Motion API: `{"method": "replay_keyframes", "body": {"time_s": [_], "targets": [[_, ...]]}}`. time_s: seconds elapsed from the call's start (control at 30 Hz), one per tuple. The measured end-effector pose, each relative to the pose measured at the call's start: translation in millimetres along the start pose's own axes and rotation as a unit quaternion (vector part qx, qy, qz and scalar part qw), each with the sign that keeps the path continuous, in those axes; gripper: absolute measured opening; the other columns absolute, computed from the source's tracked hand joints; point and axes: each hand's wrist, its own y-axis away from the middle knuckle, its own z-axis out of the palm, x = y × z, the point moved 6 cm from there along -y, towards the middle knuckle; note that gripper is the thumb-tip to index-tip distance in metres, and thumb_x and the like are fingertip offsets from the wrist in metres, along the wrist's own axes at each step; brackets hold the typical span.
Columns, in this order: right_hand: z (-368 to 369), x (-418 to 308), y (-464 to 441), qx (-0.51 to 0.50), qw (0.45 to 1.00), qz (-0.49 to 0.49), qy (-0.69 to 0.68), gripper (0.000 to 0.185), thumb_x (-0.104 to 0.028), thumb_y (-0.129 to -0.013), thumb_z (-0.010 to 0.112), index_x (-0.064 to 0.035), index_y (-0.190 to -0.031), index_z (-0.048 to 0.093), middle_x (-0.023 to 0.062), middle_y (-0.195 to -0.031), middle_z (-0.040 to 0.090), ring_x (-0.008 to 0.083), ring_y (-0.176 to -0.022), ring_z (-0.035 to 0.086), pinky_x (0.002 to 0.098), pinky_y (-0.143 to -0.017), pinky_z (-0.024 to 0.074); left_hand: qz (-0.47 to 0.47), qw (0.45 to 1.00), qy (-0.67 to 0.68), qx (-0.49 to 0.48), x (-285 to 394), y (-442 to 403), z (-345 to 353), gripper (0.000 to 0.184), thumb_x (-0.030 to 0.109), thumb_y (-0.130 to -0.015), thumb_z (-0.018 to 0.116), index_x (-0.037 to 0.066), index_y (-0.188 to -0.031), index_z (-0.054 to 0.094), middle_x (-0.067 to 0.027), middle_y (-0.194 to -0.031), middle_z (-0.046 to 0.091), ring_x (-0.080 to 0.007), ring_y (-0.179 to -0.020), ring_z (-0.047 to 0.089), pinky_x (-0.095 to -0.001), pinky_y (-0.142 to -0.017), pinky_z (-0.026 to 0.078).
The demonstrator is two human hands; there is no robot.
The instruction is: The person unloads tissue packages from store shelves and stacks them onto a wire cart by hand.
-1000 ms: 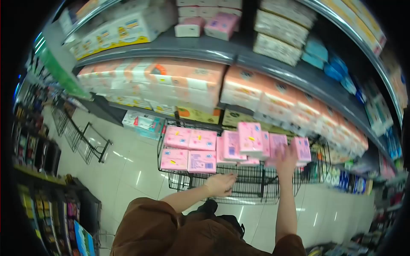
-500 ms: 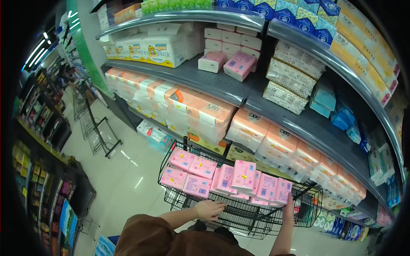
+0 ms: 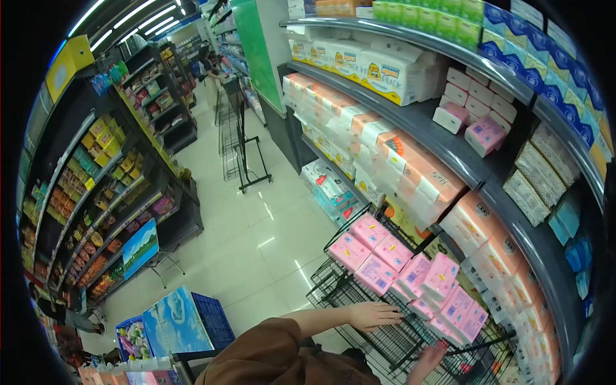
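The person's left hand (image 3: 375,316) lies flat above the wire cart (image 3: 385,343), fingers extended and gripping nothing I can see, with the pink packs (image 3: 414,274) piled in the cart at one o'clock from it. At four o'clock from that hand, the right hand (image 3: 428,360) has loosely bent fingers, and I can't tell whether they hold anything. Peach-and-white packages (image 3: 420,170) line the shelf at twelve o'clock from the pile.

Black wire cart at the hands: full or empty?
Part full: in the wire cart, pink tissue packs line the far side; bare mesh shows beside the left hand.
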Motion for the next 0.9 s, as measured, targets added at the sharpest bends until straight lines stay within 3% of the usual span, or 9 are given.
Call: {"method": "replay_keyframes", "body": {"time_s": [0.2,0.33,0.37,0.43,0.5,0.57,0.67,0.73,0.9], "targets": [[131,71,76,-0.22,0.957,0.107,0.157,0.038,-0.013,-0.096,0.06,0.0005,-0.131,0.056,0.0129,-0.1,0.069,0.0192,-0.087,0.066,0.0318,-0.076,0.0545,-0.237,0.959,0.149,-0.049,-5,149,18,0.053,0.011,-0.086,0.064,0.006,-0.137,0.053,-0.0152,-0.147,0.05,-0.0352,-0.124,0.058,-0.0467,-0.102,0.048],[218,80,112,-0.289,0.885,0.038,0.362,0.042,-0.025,-0.096,0.062,-0.0006,-0.13,0.059,0.0167,-0.108,0.071,0.0284,-0.095,0.07,0.0393,-0.084,0.0554,-0.5,0.849,0.145,-0.087,-35,404,83,0.039,0.022,-0.092,0.059,0.005,-0.127,0.064,-0.0199,-0.13,0.064,-0.0388,-0.114,0.063,-0.0462,-0.098,0.051],[228,85,118,-0.329,0.849,0.025,0.413,0.044,-0.028,-0.095,0.062,-0.0016,-0.13,0.06,0.0174,-0.11,0.071,0.0303,-0.099,0.069,0.0403,-0.087,0.055,-0.649,0.715,0.246,-0.083,-35,494,101,0.039,0.025,-0.092,0.061,0.005,-0.124,0.068,-0.0219,-0.13,0.065,-0.0402,-0.114,0.064,-0.047,-0.099,0.051],[261,97,138,-0.411,0.766,0.004,0.494,0.047,-0.034,-0.093,0.062,-0.0037,-0.129,0.062,0.0188,-0.115,0.071,0.0341,-0.107,0.068,0.0424,-0.092,0.054,-0.782,0.59,0.161,-0.118,-4,652,98,0.041,0.032,-0.093,0.056,0.004,-0.118,0.071,-0.0233,-0.126,0.066,-0.0409,-0.117,0.064,-0.0459,-0.099,0.051],[270,115,151,-0.463,0.711,0.041,0.527,0.049,-0.036,-0.092,0.061,-0.0057,-0.131,0.063,0.0186,-0.121,0.07,0.0366,-0.114,0.065,0.0432,-0.096,0.0524,-0.794,0.566,0.068,-0.212,33,762,68,0.031,0.023,-0.092,0.054,0.007,-0.106,0.076,-0.0228,-0.116,0.07,-0.0406,-0.114,0.065,-0.0472,-0.1,0.051],[284,160,151,-0.504,0.622,0.038,0.598,0.051,-0.036,-0.092,0.061,-0.006,-0.133,0.063,0.0191,-0.123,0.069,0.0375,-0.116,0.064,0.0434,-0.097,0.052,-0.821,0.553,0.076,-0.122,73,807,0,0.037,0.025,-0.09,0.052,-0.002,-0.101,0.074,-0.0273,-0.106,0.071,-0.0411,-0.104,0.069,-0.0471,-0.092,0.055],[342,151,148,-0.542,0.55,0.018,0.635,0.052,-0.038,-0.092,0.06,-0.0065,-0.134,0.062,0.0182,-0.122,0.07,0.0366,-0.116,0.065,0.0435,-0.096,0.0523,-0.917,0.361,0.054,0.162,102,884,-41,0.034,0.023,-0.09,0.056,-0.003,-0.102,0.073,-0.0237,-0.096,0.073,-0.0341,-0.092,0.072,-0.0429,-0.083,0.057],[405,130,141,-0.55,0.615,-0.014,0.564,0.052,-0.039,-0.093,0.06,-0.0069,-0.133,0.062,0.0182,-0.122,0.07,0.0362,-0.114,0.065,0.0438,-0.095,0.0525,-0.914,0.301,0.054,0.266,97,902,-45,0.034,0.024,-0.09,0.057,-0.003,-0.105,0.071,-0.0219,-0.093,0.073,-0.0314,-0.088,0.073,-0.0419,-0.079,0.058],[582,64,121,-0.537,0.735,-0.025,0.413,0.047,-0.037,-0.096,0.058,-0.005,-0.13,0.062,0.019,-0.116,0.07,0.037,-0.107,0.066,0.0453,-0.093,0.0528,-0.865,0.42,0.208,0.179,-43,838,-20,0.043,0.034,-0.095,0.056,-0.001,-0.117,0.066,-0.0191,-0.095,0.071,-0.03,-0.088,0.07,-0.0436,-0.078,0.057]]}}
